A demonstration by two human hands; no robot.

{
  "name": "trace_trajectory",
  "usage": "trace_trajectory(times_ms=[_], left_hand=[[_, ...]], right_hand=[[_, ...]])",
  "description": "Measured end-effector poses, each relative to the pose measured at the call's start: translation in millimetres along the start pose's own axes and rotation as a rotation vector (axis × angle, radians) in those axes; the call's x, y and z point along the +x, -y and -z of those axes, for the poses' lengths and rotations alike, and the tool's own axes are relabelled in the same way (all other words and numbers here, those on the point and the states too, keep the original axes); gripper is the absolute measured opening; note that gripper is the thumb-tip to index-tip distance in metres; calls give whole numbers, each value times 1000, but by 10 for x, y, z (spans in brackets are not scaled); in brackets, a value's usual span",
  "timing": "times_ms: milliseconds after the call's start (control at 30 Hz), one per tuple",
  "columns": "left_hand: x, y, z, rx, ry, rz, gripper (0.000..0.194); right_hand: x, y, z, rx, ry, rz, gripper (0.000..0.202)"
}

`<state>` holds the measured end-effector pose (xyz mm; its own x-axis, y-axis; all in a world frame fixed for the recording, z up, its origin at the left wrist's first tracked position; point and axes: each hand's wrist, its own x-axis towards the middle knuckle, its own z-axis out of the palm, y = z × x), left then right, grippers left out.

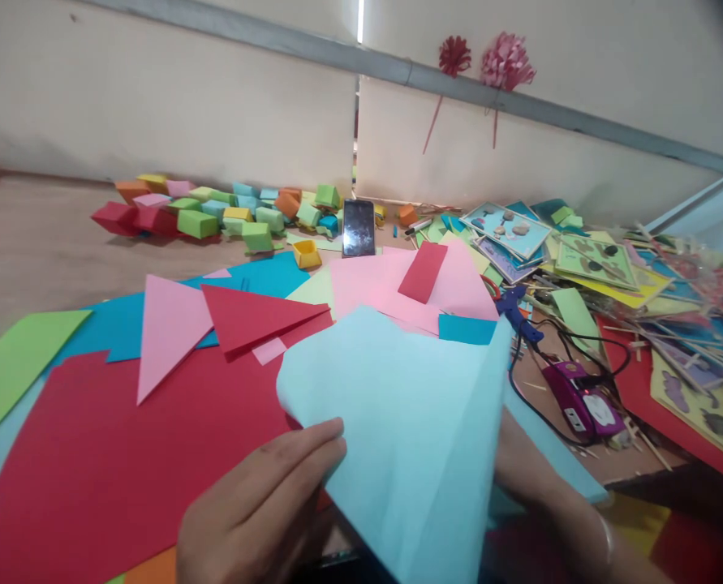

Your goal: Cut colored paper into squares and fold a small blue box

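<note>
A light blue sheet of paper (398, 422) is held up in front of me, its right side bent over in a fold. My left hand (257, 503) is closed on the sheet's lower left edge, fingers together and thumb out of sight. At the right edge, my right hand (519, 462) grips the sheet from behind, so the paper hides its fingers. Below and left of the sheet lies large red paper (93, 454). Beyond the left hand are a folded red triangle (257, 312) and a pink triangle (169, 332).
Several folded paper boxes (196, 223) line the wall beside an upright phone (359, 229). A yellow paper tray (306, 255) sits before them. On the right are a blue glue gun (516, 312), a purple power strip (580, 401) with a cable, and piled picture cards (507, 231). Green paper (23, 365) lies far left.
</note>
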<state>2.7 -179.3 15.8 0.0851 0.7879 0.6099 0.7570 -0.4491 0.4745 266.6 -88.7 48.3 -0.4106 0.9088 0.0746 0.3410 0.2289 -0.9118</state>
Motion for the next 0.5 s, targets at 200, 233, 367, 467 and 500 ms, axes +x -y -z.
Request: trace_trajectory(times_ms=[200, 233, 367, 467, 500], left_hand=[[-47, 330, 112, 56, 154, 34, 28], [-34, 380, 110, 109, 160, 15, 31], [5, 494, 120, 278, 166, -66, 40], [-75, 490, 174, 274, 238, -90, 47], [-125, 476, 194, 254, 271, -89, 48]], right_hand=[[118, -239, 230, 170, -173, -82, 43], [115, -241, 241, 125, -135, -20, 31], [75, -186, 251, -71, -51, 139, 20], [33, -167, 252, -163, -26, 149, 21], [20, -170, 251, -171, -29, 147, 23]])
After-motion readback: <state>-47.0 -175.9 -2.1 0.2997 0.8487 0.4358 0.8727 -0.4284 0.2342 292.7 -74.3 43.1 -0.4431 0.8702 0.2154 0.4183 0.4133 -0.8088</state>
